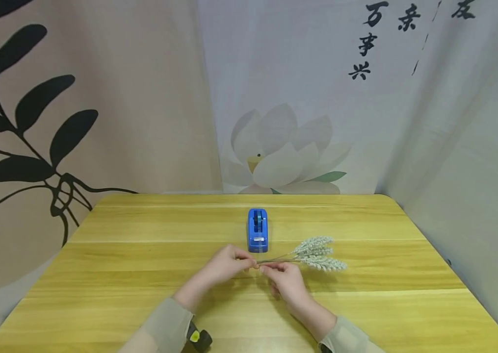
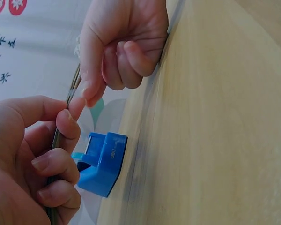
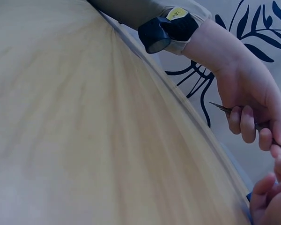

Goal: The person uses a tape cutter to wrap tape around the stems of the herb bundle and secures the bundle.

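Observation:
A small bunch of pale green wheat-like stalks (image 1: 319, 254) lies across both hands, ears pointing right. My left hand (image 1: 229, 264) grips the lower stems (image 2: 55, 140), with thumb and forefinger pinching close to a piece of clear tape (image 2: 72, 92) and the other fingers curled round the stem ends. Beside it, my right hand (image 1: 289, 285) pinches at that tape between thumb and forefinger, its remaining fingers curled in. In the right wrist view, the stem ends (image 3: 220, 107) stick out behind the left hand (image 3: 248, 103). Just beyond the hands stands a blue tape dispenser (image 1: 257, 230).
The wooden table (image 1: 120, 264) has its far edge against a hanging curtain (image 1: 151, 98) printed with leaves, a lotus and characters. Another pale curtain (image 1: 474, 147) hangs at the right. A dark wrist camera (image 1: 200, 338) sits at the left sleeve.

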A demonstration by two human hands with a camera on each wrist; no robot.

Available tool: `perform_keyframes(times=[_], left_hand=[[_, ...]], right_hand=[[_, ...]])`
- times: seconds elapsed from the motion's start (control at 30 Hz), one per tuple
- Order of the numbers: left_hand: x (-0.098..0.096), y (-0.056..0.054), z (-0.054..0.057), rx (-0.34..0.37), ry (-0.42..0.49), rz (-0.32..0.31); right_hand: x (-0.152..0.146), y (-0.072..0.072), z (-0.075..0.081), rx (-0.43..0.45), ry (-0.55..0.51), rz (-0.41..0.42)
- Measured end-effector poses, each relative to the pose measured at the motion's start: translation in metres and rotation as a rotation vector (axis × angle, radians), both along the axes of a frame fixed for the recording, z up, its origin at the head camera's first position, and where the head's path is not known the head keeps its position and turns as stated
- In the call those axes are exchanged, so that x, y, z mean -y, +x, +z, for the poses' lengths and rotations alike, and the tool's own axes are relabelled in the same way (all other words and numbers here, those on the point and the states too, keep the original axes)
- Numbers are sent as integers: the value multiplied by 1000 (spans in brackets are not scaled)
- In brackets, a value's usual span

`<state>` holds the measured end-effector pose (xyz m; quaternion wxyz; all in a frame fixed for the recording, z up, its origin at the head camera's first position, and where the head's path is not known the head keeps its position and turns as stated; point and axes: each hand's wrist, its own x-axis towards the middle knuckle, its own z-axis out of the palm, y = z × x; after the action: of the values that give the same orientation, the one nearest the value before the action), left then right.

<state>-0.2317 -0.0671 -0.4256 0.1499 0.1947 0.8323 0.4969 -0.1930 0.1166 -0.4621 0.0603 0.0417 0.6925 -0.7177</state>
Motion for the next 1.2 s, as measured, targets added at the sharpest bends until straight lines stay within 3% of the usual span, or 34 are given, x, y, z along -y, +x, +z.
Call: perform_keyframes(times=[0.33, 0.73, 0.9, 1.2], left_hand=[[-1, 0, -2, 19, 4, -24], [-2, -1, -5, 30, 18, -27], [-1, -1, -4, 27, 20, -18], [-1, 0, -5, 28, 24, -23]], right_hand=[[9, -6, -8, -3, -194, -113], [11, -6, -7, -12, -204, -141], [11, -6, -6, -6, -186, -132], [6, -3, -9, -7, -204, -43]])
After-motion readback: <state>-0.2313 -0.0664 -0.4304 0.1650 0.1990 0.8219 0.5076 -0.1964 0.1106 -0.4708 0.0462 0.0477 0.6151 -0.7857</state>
